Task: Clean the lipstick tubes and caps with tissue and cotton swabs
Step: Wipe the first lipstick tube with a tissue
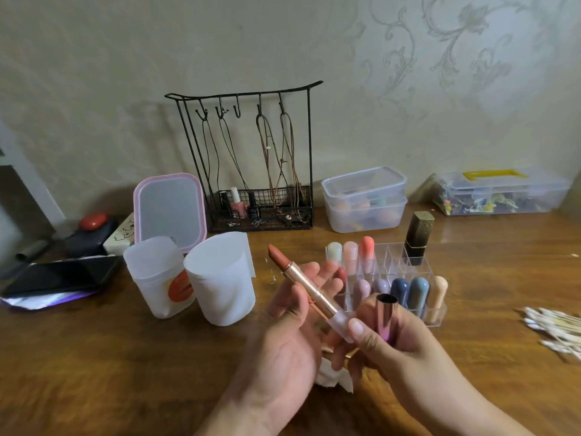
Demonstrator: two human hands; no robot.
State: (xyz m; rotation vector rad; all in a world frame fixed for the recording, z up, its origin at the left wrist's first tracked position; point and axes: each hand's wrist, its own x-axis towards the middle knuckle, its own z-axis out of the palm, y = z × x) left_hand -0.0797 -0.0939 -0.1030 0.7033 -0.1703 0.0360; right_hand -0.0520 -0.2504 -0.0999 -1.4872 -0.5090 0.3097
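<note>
Lipstick (301,283) held in front of the clear organizer (390,278), long axis slanting up and away to the left, colour tip extended and bare. Left hand (289,319) under the gold barrel, fingers loosely curled round it; right hand (390,341) pinching the frosted base with the thumb while also gripping the shiny cap (387,316), open mouth upward. Cap just right of the lipstick base — both hands equally near. Crumpled tissue (334,377) on the tabletop (125,357) directly below the hands, partly hidden. Cotton swabs (556,328) piled well right of the organizer, nearer the right hand. Tissue roll (220,284) and white canister (157,275) left of the organizer. Judgement: right hand must free a finger or set the cap down before reaching for a swab — nothing blocking that path.
</note>
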